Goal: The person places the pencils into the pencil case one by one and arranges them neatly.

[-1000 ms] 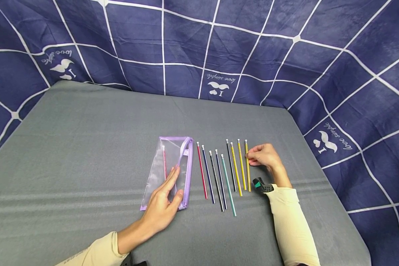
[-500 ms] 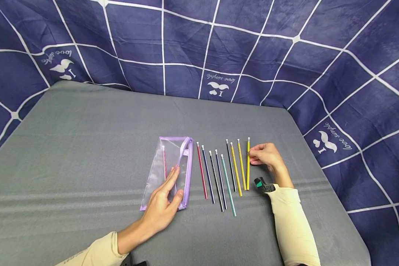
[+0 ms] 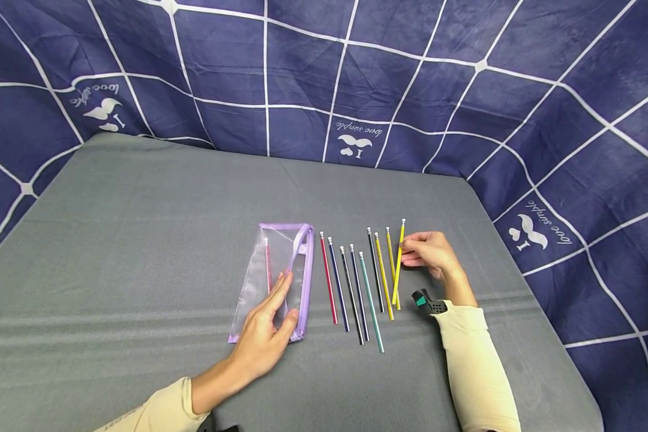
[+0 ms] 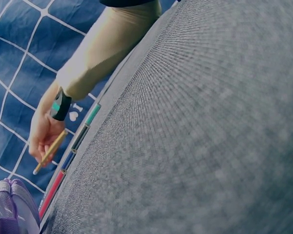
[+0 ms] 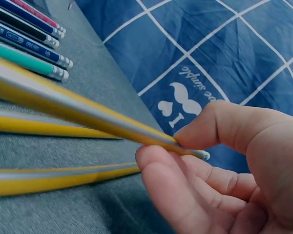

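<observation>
My right hand (image 3: 431, 252) pinches a yellow pencil (image 3: 398, 264) between thumb and fingertips, near its eraser end. In the right wrist view this pencil (image 5: 88, 105) is raised off the cloth, above two other yellow pencils (image 5: 49, 183). My left hand (image 3: 261, 333) rests with straight fingers on a see-through mesh pencil case (image 3: 251, 294) with purple trim, its thumb by the zip side. One reddish pencil (image 3: 267, 264) shows through the mesh. The left wrist view catches only a corner of the pencil case (image 4: 14, 204) and not the left hand.
Between the case and my right hand several pencils lie in a loose row: a red pencil (image 3: 328, 276), a teal pencil (image 3: 371, 300), dark ones and two yellow ones. Grey cloth (image 3: 167, 228) covers the table. A blue curtain (image 3: 302, 72) with white lines borders the back and sides.
The yellow pencil at the row's right end has been lifted and tilted, its lower end now swung left over the neighbouring yellow pencil. My left hand has stayed on the case.
</observation>
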Demonstrator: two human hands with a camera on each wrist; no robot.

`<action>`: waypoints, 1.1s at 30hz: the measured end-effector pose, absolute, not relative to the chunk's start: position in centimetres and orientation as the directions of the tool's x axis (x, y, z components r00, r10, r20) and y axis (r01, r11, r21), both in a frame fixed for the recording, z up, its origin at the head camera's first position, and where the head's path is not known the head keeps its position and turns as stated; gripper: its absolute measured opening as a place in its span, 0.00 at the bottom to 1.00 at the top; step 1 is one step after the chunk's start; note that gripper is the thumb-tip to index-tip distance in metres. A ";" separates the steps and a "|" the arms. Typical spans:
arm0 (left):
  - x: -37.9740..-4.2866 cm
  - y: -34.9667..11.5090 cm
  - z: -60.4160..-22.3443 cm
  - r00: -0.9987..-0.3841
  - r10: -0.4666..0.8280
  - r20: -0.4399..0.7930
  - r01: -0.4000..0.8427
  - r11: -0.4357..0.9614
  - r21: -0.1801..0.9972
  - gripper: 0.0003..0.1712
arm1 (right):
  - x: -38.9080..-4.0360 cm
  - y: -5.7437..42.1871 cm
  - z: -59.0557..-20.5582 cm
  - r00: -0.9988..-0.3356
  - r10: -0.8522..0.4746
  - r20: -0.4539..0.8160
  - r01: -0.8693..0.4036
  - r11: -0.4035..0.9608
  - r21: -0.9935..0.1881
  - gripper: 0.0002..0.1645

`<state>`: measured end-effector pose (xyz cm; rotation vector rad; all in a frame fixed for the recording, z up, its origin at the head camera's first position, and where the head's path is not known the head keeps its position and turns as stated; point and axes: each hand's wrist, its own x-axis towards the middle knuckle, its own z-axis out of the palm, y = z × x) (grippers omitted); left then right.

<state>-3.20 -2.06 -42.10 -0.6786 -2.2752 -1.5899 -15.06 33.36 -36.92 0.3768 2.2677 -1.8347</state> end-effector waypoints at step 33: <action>-3.2 -2.1 -42.0 -0.850 0.211 0.483 0.526 0.279 0.803 0.34 | -15.2 28.1 -37.5 -0.976 -0.044 -0.213 0.217 -0.103 -0.971 0.08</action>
